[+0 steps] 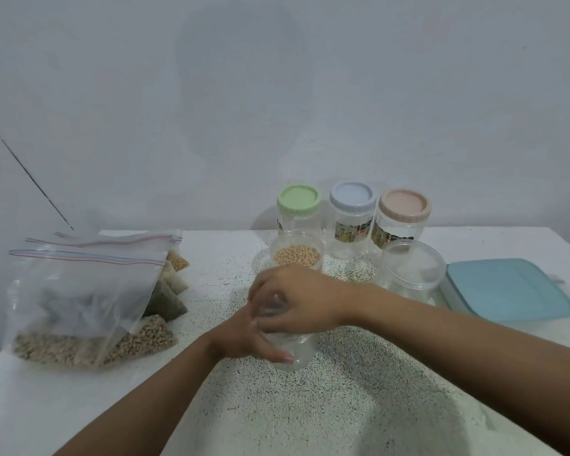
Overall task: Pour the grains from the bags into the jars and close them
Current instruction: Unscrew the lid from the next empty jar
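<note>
The left hand held an empty-looking jar by its side, mid-bench. The right hand gripped its top, likely twisting it open. Next, a bag from the left edge needs picking up.

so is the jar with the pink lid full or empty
Empty. The pink-lidded jar is clear right through its wall, with no grains visible inside.

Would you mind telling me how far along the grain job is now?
Done: one filled jar holds yellow grains; its lid state is unclear. In hand: the left hand holds an empty-looking clear jar, the right hand grips its top. Left: the bags still hold grains, and three lidded back jars look empty.
</note>
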### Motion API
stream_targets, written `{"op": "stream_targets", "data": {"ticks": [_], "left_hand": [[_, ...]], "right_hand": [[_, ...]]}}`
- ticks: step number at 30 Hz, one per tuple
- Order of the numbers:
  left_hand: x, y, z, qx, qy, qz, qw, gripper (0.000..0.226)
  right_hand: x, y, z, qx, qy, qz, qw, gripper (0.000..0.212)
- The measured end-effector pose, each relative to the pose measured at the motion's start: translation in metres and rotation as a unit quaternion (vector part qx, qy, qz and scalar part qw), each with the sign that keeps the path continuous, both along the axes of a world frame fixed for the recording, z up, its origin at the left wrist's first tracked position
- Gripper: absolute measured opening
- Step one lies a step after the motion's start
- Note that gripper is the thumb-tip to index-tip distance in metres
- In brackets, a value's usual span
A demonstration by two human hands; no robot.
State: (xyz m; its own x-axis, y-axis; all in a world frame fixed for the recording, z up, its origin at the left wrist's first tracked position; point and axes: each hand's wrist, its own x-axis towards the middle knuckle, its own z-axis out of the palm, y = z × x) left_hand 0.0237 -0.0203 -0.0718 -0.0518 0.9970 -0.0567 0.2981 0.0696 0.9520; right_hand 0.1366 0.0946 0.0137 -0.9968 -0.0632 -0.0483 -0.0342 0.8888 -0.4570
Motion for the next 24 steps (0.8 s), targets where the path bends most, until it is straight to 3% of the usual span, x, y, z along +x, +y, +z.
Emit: {"op": "stream_targets", "data": {"ticks": [3,4,6,10,12,14,16,18,21,24], "left_hand": [[-0.003,0.001,-0.003,-0.021,-0.006,0.004,1.0,0.073],[-0.004,0.001,-0.005,-0.017,0.003,0.007,1.0,0.071],[-0.005,-0.001,-0.01,-0.013,-0.001,0.019,1.0,0.07],[-0.007,-0.001,-0.01,-0.007,-0.004,0.007,1.0,0.069],[-0.007,-0.001,-0.008,-0.001,0.002,0.001,1.0,0.078],[-0.006,0.0,-0.008,0.002,0.008,0.017,1.0,0.074],[-0.005,0.004,-0.008,0.009,0.015,0.006,1.0,0.075],[-0.006,0.004,-0.009,0.001,0.003,0.0,1.0,0.075],[-0.009,-0.001,-0.011,-0.025,0.013,0.037,0.999,0.077],[-0.009,-0.002,-0.012,-0.025,0.008,0.021,0.999,0.074]], "right_hand": [[0.003,-0.007,-0.012,0.243,0.019,-0.054,0.968,0.055],[0.003,-0.009,-0.016,0.272,-0.005,-0.071,0.96,0.062],[0.004,-0.01,-0.02,0.239,-0.035,-0.068,0.968,0.067],[0.007,0.002,-0.003,0.072,-0.069,0.031,0.995,0.041],[0.01,0.005,0.004,0.024,-0.054,0.025,0.998,0.036],[0.011,0.003,0.0,0.053,-0.013,-0.018,0.998,0.043],[0.01,-0.003,-0.008,0.174,-0.038,-0.064,0.982,0.061],[0.007,-0.008,-0.016,0.232,-0.056,-0.085,0.967,0.069],[0.001,-0.004,-0.014,0.182,-0.038,-0.016,0.982,0.06],[-0.003,0.004,0.003,0.065,-0.094,0.054,0.992,0.043]]}}
